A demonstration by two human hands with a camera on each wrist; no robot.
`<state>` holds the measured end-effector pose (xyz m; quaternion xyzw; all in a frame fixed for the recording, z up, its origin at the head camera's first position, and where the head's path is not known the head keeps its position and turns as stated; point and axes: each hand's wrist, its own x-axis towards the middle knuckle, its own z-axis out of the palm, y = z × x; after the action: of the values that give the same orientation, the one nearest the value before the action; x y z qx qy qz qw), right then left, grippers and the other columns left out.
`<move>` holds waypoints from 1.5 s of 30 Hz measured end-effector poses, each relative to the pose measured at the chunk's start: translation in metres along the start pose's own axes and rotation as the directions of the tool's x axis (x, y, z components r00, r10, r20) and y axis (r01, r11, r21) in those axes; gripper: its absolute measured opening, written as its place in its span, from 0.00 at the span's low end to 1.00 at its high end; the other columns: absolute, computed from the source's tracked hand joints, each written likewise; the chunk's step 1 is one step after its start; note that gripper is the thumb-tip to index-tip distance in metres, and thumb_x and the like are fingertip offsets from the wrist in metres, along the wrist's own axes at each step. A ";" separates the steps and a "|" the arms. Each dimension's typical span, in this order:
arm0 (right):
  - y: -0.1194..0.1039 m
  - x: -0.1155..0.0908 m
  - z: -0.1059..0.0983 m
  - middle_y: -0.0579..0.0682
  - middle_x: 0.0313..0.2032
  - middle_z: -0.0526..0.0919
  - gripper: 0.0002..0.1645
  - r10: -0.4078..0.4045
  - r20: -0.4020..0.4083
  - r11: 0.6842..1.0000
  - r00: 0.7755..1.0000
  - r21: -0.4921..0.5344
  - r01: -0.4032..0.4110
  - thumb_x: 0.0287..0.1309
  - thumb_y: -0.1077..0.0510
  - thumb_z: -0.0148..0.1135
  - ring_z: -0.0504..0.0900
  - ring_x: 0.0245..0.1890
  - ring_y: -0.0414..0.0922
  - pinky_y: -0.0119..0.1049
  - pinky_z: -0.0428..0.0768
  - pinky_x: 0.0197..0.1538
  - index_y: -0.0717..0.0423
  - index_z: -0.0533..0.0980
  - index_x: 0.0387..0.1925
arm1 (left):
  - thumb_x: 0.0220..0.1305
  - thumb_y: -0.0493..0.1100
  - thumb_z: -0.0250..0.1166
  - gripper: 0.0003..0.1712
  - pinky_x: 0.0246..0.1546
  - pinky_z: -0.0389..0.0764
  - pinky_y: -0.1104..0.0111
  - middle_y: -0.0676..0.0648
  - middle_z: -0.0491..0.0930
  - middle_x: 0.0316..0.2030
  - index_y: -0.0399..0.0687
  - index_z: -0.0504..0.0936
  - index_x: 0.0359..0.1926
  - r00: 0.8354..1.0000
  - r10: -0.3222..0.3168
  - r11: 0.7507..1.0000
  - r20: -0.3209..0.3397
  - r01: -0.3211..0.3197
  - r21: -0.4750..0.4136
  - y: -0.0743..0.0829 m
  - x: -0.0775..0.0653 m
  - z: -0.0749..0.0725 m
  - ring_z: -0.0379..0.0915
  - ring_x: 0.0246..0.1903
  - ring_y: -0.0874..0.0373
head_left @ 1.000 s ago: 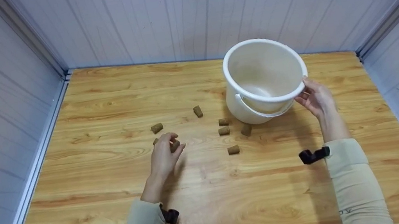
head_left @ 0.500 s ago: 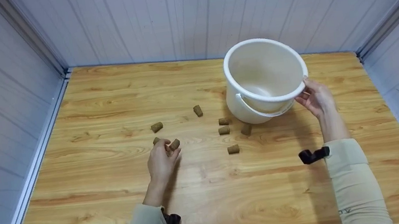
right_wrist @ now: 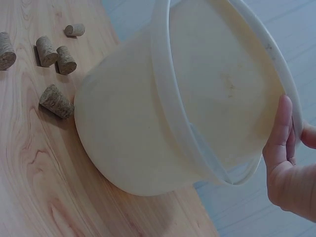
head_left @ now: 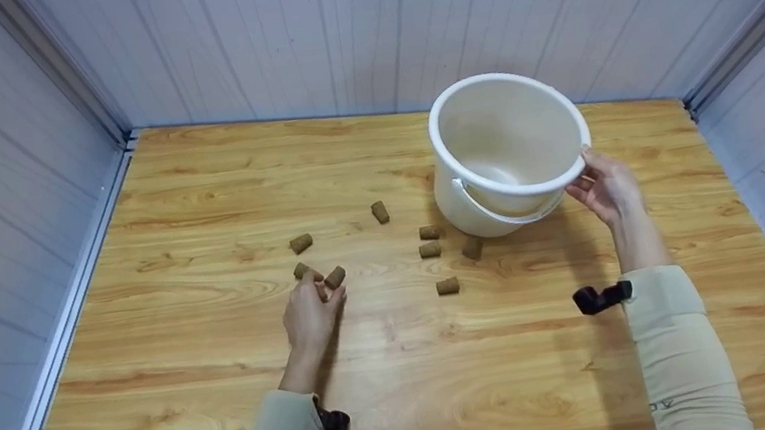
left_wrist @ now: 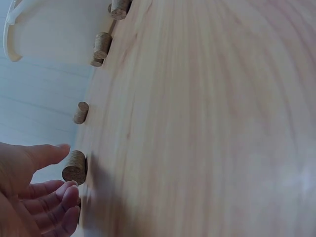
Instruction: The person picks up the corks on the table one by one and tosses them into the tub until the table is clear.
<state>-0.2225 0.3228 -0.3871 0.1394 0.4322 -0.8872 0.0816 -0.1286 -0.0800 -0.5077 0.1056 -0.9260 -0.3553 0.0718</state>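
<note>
A white plastic bucket (head_left: pixel 450 201) stands upright at the back right of the wooden surface. My right hand (head_left: pixel 606 190) holds its rim at the right side, between thumb and fingers; the right wrist view shows this grip (right_wrist: pixel 289 168) close up. My left hand (head_left: pixel 308 315) is low over the surface at a cork (head_left: pixel 335 277). In the left wrist view the thumb lies on one side of that cork (left_wrist: pixel 74 168) and the loosely bent fingers on the other. A second cork (head_left: pixel 300 270) lies just beyond the left fingertips, partly hidden in the left wrist view.
Farther back lie two more corks, one left (head_left: pixel 301 243) and one mid-table (head_left: pixel 380 212). Several others, such as the cork (head_left: pixel 448 286) in front, lie left of and beside the bucket. A wire-like bucket handle (head_left: pixel 504 218) hangs down in front. Panelled walls (head_left: pixel 251 45) enclose the surface.
My left hand has drawn back slightly left and toward me, uncovering the cork between thumb and fingers, then nearly stopped. The corks, the bucket and my right hand have stayed in place.
</note>
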 end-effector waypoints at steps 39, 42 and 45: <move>0.000 0.000 -0.001 0.54 0.23 0.75 0.08 -0.001 0.007 1.000 1.000 -0.010 0.002 0.58 0.60 0.54 0.79 0.22 0.48 0.35 0.78 0.27 0.64 0.73 0.32 | 0.54 0.44 0.63 0.09 0.17 0.69 0.64 0.51 0.73 0.18 0.44 0.77 0.33 0.999 -0.028 0.999 0.025 0.029 -0.044 -0.003 0.003 0.006 0.69 0.18 0.57; 0.000 0.000 0.000 0.55 0.24 0.75 0.08 -0.005 0.000 1.000 1.000 -0.013 0.005 0.58 0.60 0.54 0.79 0.23 0.48 0.35 0.78 0.27 0.63 0.74 0.31 | 0.54 0.44 0.63 0.08 0.16 0.68 0.64 0.51 0.73 0.18 0.44 0.77 0.32 1.000 -0.019 0.998 0.012 0.019 -0.053 -0.003 0.003 0.006 0.69 0.17 0.57; 0.001 0.000 0.000 0.55 0.25 0.75 0.08 -0.006 -0.004 1.000 1.000 -0.014 0.006 0.57 0.60 0.55 0.79 0.23 0.48 0.35 0.78 0.27 0.62 0.75 0.31 | 0.54 0.44 0.63 0.08 0.16 0.68 0.65 0.51 0.73 0.17 0.43 0.77 0.31 1.000 -0.018 0.998 0.001 0.018 -0.057 -0.003 0.002 0.006 0.68 0.17 0.58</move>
<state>-0.2221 0.3225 -0.3874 0.1391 0.4390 -0.8841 0.0791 -0.1314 -0.0787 -0.5143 0.1117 -0.9145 -0.3821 0.0716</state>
